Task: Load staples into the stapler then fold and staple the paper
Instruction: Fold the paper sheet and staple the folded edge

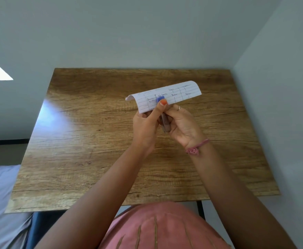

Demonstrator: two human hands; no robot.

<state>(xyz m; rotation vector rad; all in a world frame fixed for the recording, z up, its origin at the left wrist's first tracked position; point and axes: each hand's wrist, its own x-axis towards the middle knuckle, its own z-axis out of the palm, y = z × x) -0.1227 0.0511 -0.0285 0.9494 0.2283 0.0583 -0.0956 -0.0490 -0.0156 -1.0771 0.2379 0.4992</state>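
A folded sheet of lined paper with handwriting (175,95) is held up above the middle of the wooden table (93,141). A small stapler (162,115) with a blue tip and a dark body is clamped on the paper's near edge. My left hand (147,123) holds the paper's left part from below, its thumb pressing the stapler's blue tip. My right hand (183,126) grips the stapler's body, with a ring on one finger and a pink thread at the wrist. No loose staples are in view.
Pale walls close in behind the table and on its right. A bed with a bluish sheet (1,203) lies at the lower left. A dark table leg (201,209) shows under the near edge, beside my pink clothing.
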